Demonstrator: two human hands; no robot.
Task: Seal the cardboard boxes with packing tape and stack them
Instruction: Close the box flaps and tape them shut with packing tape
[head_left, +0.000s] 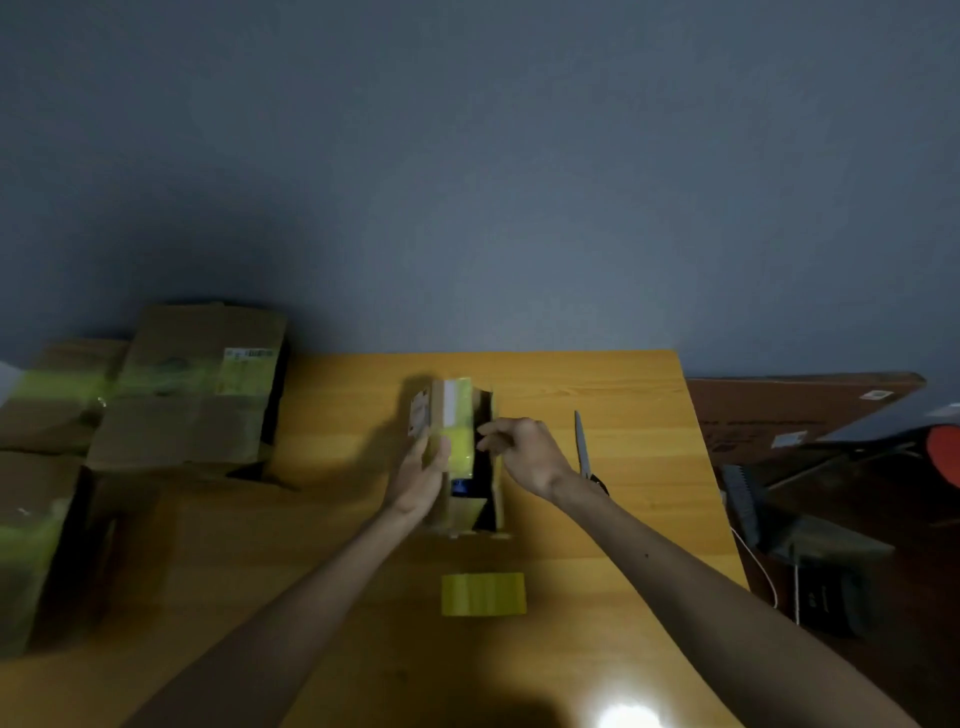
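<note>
While the left hand (423, 467) lies with straight fingers against the box (457, 415) at mid-table (649, 395), steadying it, the right hand (519, 452) curls its fingers at the box's open right flap, seemingly pinching its edge. Sealing looks half done: yellow tape crosses the top, yet a dark gap shows. Next, I judge, the flap needs pressing shut, then taping from what seems the roll (483, 594) near the person.

readable text: none | cardboard box (197, 415) label (248, 370): too blurred
</note>
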